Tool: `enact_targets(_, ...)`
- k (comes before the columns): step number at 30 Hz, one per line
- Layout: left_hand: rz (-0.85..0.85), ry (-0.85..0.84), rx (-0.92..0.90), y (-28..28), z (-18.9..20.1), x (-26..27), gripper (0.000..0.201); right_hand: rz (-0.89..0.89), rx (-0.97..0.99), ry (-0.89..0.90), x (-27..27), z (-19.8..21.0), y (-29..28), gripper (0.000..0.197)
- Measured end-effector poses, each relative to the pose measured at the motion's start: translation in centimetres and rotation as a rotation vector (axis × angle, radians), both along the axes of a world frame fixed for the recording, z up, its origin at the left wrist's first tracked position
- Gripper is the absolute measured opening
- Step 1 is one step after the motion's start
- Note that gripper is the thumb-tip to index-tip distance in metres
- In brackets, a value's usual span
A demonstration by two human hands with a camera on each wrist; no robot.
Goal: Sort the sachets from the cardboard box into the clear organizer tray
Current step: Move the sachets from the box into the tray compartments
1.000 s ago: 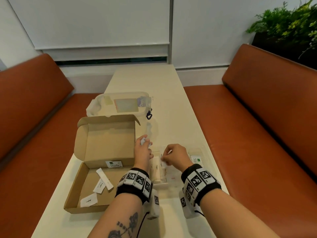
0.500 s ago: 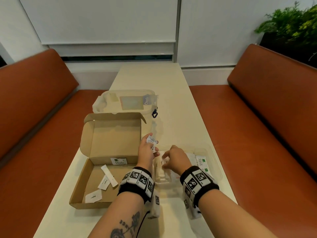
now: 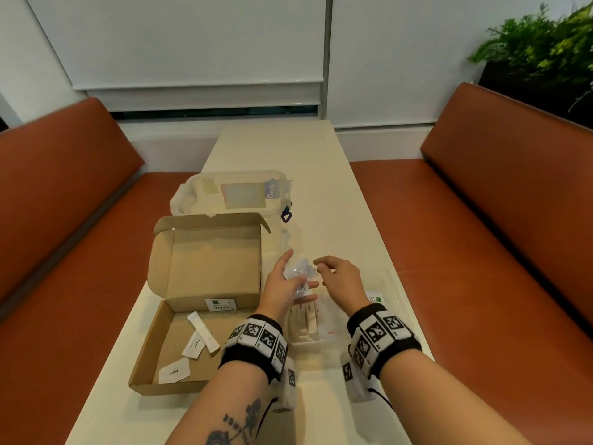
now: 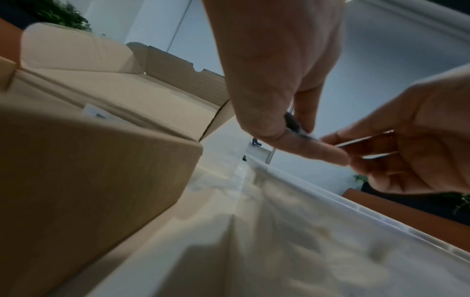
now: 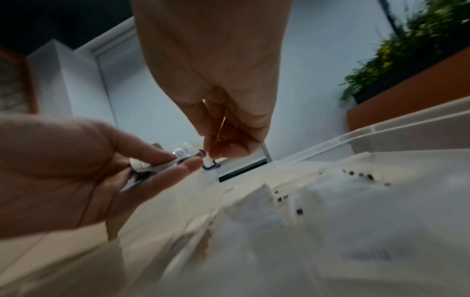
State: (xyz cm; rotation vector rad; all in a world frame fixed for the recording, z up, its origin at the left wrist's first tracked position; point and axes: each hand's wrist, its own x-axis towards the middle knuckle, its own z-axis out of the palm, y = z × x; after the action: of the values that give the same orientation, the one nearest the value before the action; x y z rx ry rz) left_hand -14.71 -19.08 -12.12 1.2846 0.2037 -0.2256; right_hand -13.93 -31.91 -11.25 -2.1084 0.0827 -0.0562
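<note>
The open cardboard box point(image 3: 154, 335) lies at the table's left, with three white sachets point(image 3: 202, 329) on its floor. A Stevia sachet point(image 3: 220, 305) leans at its hinge. My left hand point(image 3: 282, 285) hovers between the box and the clear organizer tray point(image 3: 395, 285), pinching a small bunch of white and silvery sachets point(image 3: 300, 273) under its thumb. The bunch of sachets point(image 5: 182, 152) shows in the right wrist view too. My right hand point(image 3: 337, 277) floats just right of them with its fingertips curled together, and I see nothing held in it. Stick sachets point(image 3: 308, 319) and Stevia sachets point(image 3: 373, 298) lie in separate tray compartments.
A lidded clear plastic container point(image 3: 237, 194) with a blue clasp point(image 3: 286, 215) stands behind the box. Orange benches point(image 3: 481, 220) flank the narrow table point(image 3: 305, 175), and a plant point(image 3: 545, 49) sits at the far right. The table's right edge runs close to the tray.
My right hand has come up out of the tray toward the left hand. The left hand has lifted and turned, so the sachets it holds show more.
</note>
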Motion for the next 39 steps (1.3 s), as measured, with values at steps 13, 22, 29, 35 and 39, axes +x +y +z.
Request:
enact_targets(13,0.003,0.110,-0.048,-4.3,0.5,1.3,0.033,-0.084,0.193,-0.091,-1.4,0.9,-6.0,0.024)
enact_targets(22,-0.015,-0.021,0.116,-7.7,0.2,1.5,0.018,-0.148,0.197,-0.039,-1.6,0.5,-9.4,0.030)
enact_targets(29,-0.107,-0.027,0.166,-8.9,0.0,1.7,0.018,-0.044,0.204,0.084,-1.0,0.5,-10.7,0.030)
enact_targets(35,-0.173,-0.034,0.239,-9.2,-0.1,1.9,0.009,-0.091,0.188,0.070,0.6,1.4,-12.2,0.048)
enact_targets(39,-0.190,-0.096,0.314,-9.4,-0.3,2.2,0.015,0.007,0.088,0.102,1.7,2.5,-12.5,0.048)
